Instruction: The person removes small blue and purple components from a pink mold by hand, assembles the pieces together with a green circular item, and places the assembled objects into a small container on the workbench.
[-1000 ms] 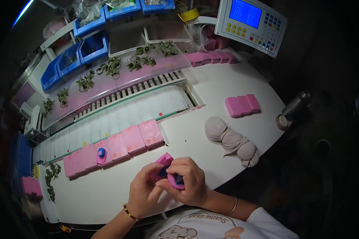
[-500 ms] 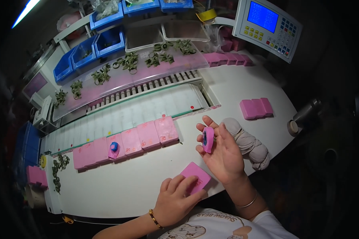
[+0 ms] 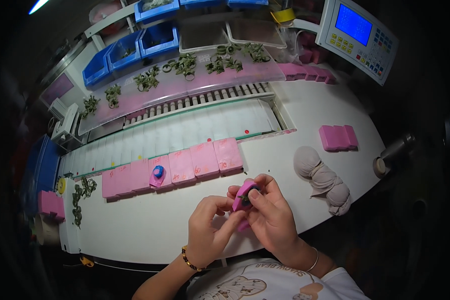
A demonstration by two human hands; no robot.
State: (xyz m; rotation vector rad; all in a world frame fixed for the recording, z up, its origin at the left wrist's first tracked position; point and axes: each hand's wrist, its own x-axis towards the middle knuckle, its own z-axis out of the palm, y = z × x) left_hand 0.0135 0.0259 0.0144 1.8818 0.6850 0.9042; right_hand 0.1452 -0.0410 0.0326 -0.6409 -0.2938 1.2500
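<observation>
A small pink piece (image 3: 241,197) with a dark blue-green centre is held up in front of me between both hands. My right hand (image 3: 274,220) is closed on it, thumb pressed over the dark centre. My left hand (image 3: 211,226) pinches at its left edge with thumb and fingertips. Below the fingers shows part of a pink block (image 3: 243,225), mostly hidden by my hands. Beyond them stands a row of pink blocks (image 3: 203,159) with handwritten marks. On one block lies a smaller pink piece with a blue knob (image 3: 158,171).
A grey-white cloth bundle (image 3: 322,182) lies to the right, with pink blocks (image 3: 338,138) behind it. Green ring-like pieces (image 3: 186,65) rest on a clear sheet (image 3: 135,102) above rollers. Blue bins (image 3: 125,50) and a keypad panel (image 3: 357,37) stand at the back.
My left hand has lifted off the pink block to the small pink piece. My right hand has come in leftward and closed around that piece. The whole view has shifted slightly.
</observation>
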